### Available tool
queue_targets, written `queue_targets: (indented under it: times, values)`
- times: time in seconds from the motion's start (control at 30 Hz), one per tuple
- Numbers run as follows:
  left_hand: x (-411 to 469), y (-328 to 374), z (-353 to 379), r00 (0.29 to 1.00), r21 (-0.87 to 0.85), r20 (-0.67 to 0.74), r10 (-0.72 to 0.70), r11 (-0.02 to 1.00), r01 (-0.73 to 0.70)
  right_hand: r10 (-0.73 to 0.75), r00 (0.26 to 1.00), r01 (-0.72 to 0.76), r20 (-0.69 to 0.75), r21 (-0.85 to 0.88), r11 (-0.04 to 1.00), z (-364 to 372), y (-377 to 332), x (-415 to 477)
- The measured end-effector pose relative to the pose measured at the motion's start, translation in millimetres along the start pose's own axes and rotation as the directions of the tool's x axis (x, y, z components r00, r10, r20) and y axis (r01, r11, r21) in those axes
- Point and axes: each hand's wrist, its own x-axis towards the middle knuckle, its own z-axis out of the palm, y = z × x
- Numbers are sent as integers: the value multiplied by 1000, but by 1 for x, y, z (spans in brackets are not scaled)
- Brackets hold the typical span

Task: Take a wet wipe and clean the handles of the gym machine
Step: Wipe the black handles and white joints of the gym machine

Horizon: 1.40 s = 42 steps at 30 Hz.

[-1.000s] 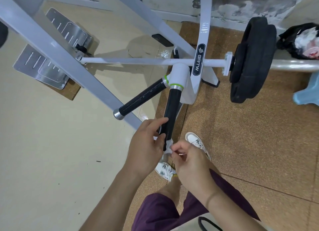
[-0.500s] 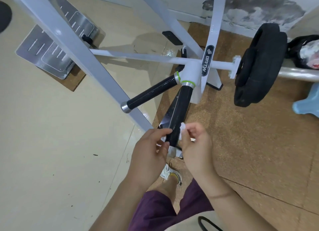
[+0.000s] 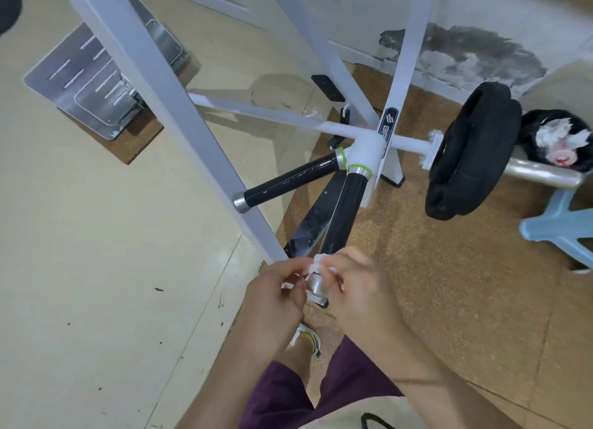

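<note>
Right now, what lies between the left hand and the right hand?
In the head view: the silver end cap of the near handle, and above it the wet wipe, pinched by the right hand.

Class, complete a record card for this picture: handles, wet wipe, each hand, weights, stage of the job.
handles: two black grips on the white machine; side handle points left, near handle points toward the person
wet wipe: white, bunched at the near handle's lower end
right hand: pinches the wet wipe
left hand: fingers curled by the silver end cap; hold blurred
weight plates: black, on the bar at right
stage: wipe at near handle's tip; side handle untouched
</note>
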Motion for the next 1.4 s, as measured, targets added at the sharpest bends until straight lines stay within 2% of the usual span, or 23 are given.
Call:
queue_targets:
  times: [0.13,0.2,0.23,0.27,0.33,0.37,0.4,0.47,0.53,0.57,0.6,0.67,0.7,0.77,0.8,0.87,0.97,1.07,1.17,1.23,1.3,1.37,1.4]
  values:
    - [-8,-3,-8,999,-41,-9,-49,998,49,5,1000,-5,1,-109,994,-5,-4,6]
    - [-12,-2,-12,998,-125,7,-59,990,59,92,992,-89,81,-42,995,-7,-16,-4]
    - [-15,0,-14,998,-197,23,-63,978,66,172,976,-183,134,78,980,-12,-24,-7]
    - [-18,2,-15,997,-278,41,-71,957,80,249,945,-299,211,256,919,-17,-31,-8]
    - [-27,7,-19,994,-431,54,-99,895,113,255,858,-487,447,548,680,-29,-53,-9]
    - [-31,6,-21,992,-491,41,-118,862,123,220,832,-525,509,596,607,-31,-62,-10]
    - [-34,6,-23,990,-541,24,-137,831,128,204,829,-525,521,598,605,-31,-69,-11]
    - [-41,4,-28,985,-638,16,-169,757,141,231,870,-445,436,491,749,-29,-79,-14]
    - [-47,3,-33,983,-716,25,-184,682,146,157,942,-213,296,167,963,-29,-81,-14]
    - [-50,2,-36,980,-739,13,-198,659,143,90,967,-92,238,1,996,-32,-83,-13]
    - [-52,0,-38,976,-761,-7,-216,635,135,52,978,-40,201,-63,997,-35,-84,-11]
    - [-56,-4,-44,966,-820,-37,-255,560,116,119,971,-144,207,109,984,-40,-88,-8]
    - [-57,-6,-47,962,-856,-41,-270,506,106,205,947,-277,246,310,909,-43,-91,-6]
    - [-57,-7,-54,957,-928,-28,-288,364,83,324,850,-527,416,646,552,-48,-96,-1]
    - [-56,-6,-57,958,-957,-16,-288,283,69,331,807,-588,489,715,378,-48,-98,2]
    - [-55,-1,-62,963,-991,13,-268,122,47,301,760,-630,576,766,125,-46,-100,7]
    - [-50,8,-66,974,-998,11,-228,-57,-3,247,751,-617,612,784,-67,-44,-106,20]
    - [-41,13,-67,961,-993,-63,-271,-75,-87,272,718,-633,641,763,-128,-44,-108,42]
    - [-29,20,-65,952,-978,-84,-294,-158,-134,274,695,-676,664,734,-66,-44,-103,69]
    - [-21,29,-61,949,-972,-70,-308,-195,-135,243,687,-717,685,693,76,-43,-94,86]
    - [-12,37,-57,929,-974,-84,-360,-166,-152,199,709,-695,676,624,357,-46,-85,101]
    - [0,41,-55,893,-974,-116,-434,-124,-187,95,740,-533,666,495,687,-53,-77,118]
    - [7,42,-55,875,-971,-132,-466,-115,-208,26,729,-430,684,428,795,-57,-73,128]
